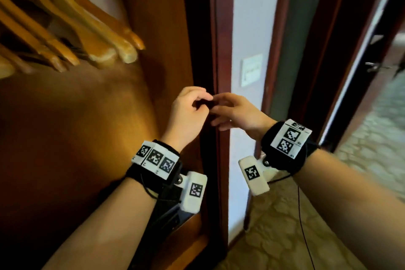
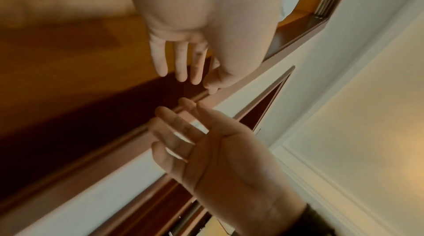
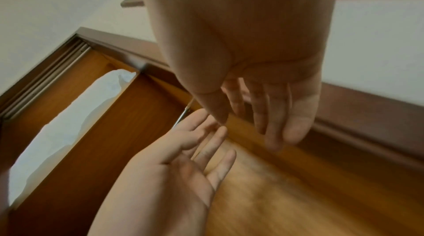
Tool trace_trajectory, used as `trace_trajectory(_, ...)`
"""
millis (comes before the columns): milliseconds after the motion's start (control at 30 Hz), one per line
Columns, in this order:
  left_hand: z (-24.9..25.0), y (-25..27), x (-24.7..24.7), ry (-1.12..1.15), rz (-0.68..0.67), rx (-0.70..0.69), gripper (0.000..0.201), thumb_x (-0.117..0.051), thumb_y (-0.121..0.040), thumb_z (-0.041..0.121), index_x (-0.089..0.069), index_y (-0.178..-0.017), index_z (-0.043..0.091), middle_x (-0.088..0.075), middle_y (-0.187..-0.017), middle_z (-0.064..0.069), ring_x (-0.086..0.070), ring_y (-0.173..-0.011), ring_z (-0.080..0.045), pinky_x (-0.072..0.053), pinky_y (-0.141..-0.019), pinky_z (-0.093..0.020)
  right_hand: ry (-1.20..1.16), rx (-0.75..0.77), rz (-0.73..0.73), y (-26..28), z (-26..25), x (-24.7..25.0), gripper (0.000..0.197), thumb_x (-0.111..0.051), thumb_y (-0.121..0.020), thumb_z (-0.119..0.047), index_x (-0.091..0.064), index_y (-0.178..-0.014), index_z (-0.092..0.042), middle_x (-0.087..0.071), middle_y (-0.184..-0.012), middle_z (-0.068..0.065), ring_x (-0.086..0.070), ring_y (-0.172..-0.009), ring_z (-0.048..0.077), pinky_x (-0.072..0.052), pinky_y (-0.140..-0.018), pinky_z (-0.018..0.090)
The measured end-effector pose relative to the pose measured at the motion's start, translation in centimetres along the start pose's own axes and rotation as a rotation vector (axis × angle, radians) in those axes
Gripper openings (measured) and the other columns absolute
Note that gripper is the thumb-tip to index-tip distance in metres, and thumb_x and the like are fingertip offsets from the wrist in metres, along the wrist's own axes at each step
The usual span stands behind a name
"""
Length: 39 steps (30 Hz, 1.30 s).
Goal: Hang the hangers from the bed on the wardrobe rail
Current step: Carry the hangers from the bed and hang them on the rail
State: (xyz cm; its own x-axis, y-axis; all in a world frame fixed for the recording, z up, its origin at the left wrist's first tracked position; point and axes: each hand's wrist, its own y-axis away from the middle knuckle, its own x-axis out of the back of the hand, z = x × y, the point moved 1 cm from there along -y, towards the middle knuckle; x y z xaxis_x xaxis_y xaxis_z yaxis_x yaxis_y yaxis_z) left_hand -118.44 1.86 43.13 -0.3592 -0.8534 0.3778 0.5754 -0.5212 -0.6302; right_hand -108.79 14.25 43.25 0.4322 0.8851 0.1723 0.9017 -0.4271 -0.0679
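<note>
Several wooden hangers [image 1: 72,28] hang close together inside the wardrobe at the upper left of the head view; the rail above them is out of frame. My left hand [image 1: 197,101] and right hand [image 1: 221,114] are held up in front of the wardrobe's dark right frame post [image 1: 219,50], below and right of the hangers. Their fingertips almost meet. Neither holds anything. In the left wrist view the left hand [image 2: 183,62] has relaxed fingers and the right hand [image 2: 206,140] shows an empty palm. The right wrist view shows the right hand [image 3: 263,113] and the left hand [image 3: 183,158] empty too.
The wardrobe's orange-brown side panel [image 1: 153,17] stands behind the hands. A white wall with a light switch [image 1: 252,70] is just right of the post, then an open doorway [image 1: 372,61] and patterned carpet [image 1: 285,226]. White bedding [image 3: 69,118] lies on the wardrobe's top shelf.
</note>
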Motion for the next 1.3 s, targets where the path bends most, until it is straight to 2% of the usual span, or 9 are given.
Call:
trace_trajectory(133, 3.3, 1.4, -6.3, 0.168, -0.084, 0.16, 0.038, -0.053, -0.081, -0.008, -0.068, -0.087, 0.027, -0.067, -0.105, -0.001, -0.062, -0.085, -0.003, -0.044, -0.075, -0.01, -0.044, -0.091, 0.134, 4.5, 2.8, 6.6, 0.033, -0.059, -0.096, -0.011, -0.055, -0.129, -0.011, -0.066, -0.108, 0.015, -0.071, -0.082, 0.027, -0.059, -0.071, 0.037)
trace_trajectory(267, 7.4, 3.1, -13.9, 0.221, -0.2, 0.31, 0.033, -0.051, -0.08, -0.004, -0.07, -0.09, 0.02, -0.06, -0.074, 0.004, -0.049, -0.06, -0.01, -0.038, -0.055, -0.017, -0.076, -0.135, 0.285, 10.7, 5.3, 14.0, 0.03, -0.059, -0.095, -0.009, -0.056, -0.125, -0.01, -0.067, -0.106, 0.017, -0.07, -0.081, 0.026, -0.059, -0.066, 0.034)
trace_trajectory(434, 14.0, 6.6, -25.2, 0.31, -0.345, 0.319, 0.032, -0.054, -0.081, -0.001, -0.069, -0.094, 0.023, -0.065, -0.091, 0.008, -0.057, -0.083, -0.008, -0.044, -0.077, -0.021, -0.118, -0.176, 0.428, 20.3, 8.0, 23.8, 0.033, -0.059, -0.096, -0.012, -0.055, -0.129, -0.011, -0.068, -0.115, 0.016, -0.071, -0.084, 0.025, -0.058, -0.07, 0.036)
trace_trajectory(601, 22.0, 11.9, -36.6, 0.359, -0.508, 0.295, 0.029, -0.056, -0.086, -0.001, -0.065, -0.104, 0.02, -0.065, -0.109, 0.003, -0.059, -0.101, -0.008, -0.047, -0.09, -0.025, -0.162, -0.205, 0.611, 31.7, 10.5, 33.2, 0.029, -0.06, -0.096, -0.012, -0.056, -0.124, -0.014, -0.07, -0.105, 0.012, -0.07, -0.077, 0.023, -0.055, -0.059, 0.031)
trace_trajectory(701, 26.6, 15.1, -42.2, 0.391, -0.632, 0.276, 0.026, -0.056, -0.088, 0.002, -0.065, -0.107, 0.019, -0.064, -0.11, 0.003, -0.058, -0.1, -0.007, -0.047, -0.086, -0.024, -0.185, -0.243, 0.753, 38.8, 11.9, 37.7, 0.029, -0.06, -0.094, -0.01, -0.057, -0.123, -0.013, -0.07, -0.096, 0.007, -0.07, -0.072, 0.02, -0.055, -0.057, 0.028)
trace_trajectory(801, 31.6, 18.6, -47.7, 0.435, -0.775, 0.241, 0.024, -0.056, -0.089, 0.005, -0.064, -0.107, 0.019, -0.063, -0.108, 0.005, -0.058, -0.096, -0.008, -0.045, -0.077, -0.023, -0.23, -0.276, 0.894, 45.9, 13.1, 41.4, 0.028, -0.06, -0.094, -0.01, -0.058, -0.122, -0.014, -0.068, -0.102, 0.01, -0.07, -0.078, 0.022, -0.056, -0.055, 0.026)
trace_trajectory(1034, 42.9, 28.0, -58.5, 0.502, -1.15, 0.125, 0.019, -0.057, -0.09, 0.011, -0.064, -0.104, 0.022, -0.062, -0.105, 0.005, -0.059, -0.101, -0.014, -0.048, -0.082, -0.029, -0.306, -0.33, 1.291, 62.3, 15.6, 45.7, 0.023, -0.06, -0.095, -0.01, -0.058, -0.118, -0.014, -0.067, -0.092, 0.009, -0.064, -0.067, 0.02, -0.054, -0.057, 0.03)
trace_trajectory(1168, 49.0, 33.9, -62.5, 0.57, -1.317, 0.077, 0.02, -0.055, -0.092, 0.008, -0.064, -0.107, 0.018, -0.062, -0.101, 0.006, -0.058, -0.096, -0.011, -0.049, -0.085, -0.028, -0.335, -0.383, 1.488, 70.7, 16.5, 45.9, 0.027, -0.059, -0.095, -0.009, -0.058, -0.121, -0.011, -0.066, -0.097, 0.01, -0.066, -0.075, 0.025, -0.056, -0.069, 0.035)
trace_trajectory(1301, 54.5, 39.6, -65.8, 0.623, -1.521, 0.016, 0.02, -0.054, -0.094, 0.007, -0.064, -0.111, 0.012, -0.062, -0.101, 0.003, -0.056, -0.088, -0.009, -0.046, -0.071, -0.02, -0.36, -0.41, 1.71, 77.4, 17.0, 45.7, 0.026, -0.06, -0.094, -0.008, -0.059, -0.12, -0.011, -0.067, -0.099, 0.012, -0.068, -0.078, 0.027, -0.056, -0.073, 0.037)
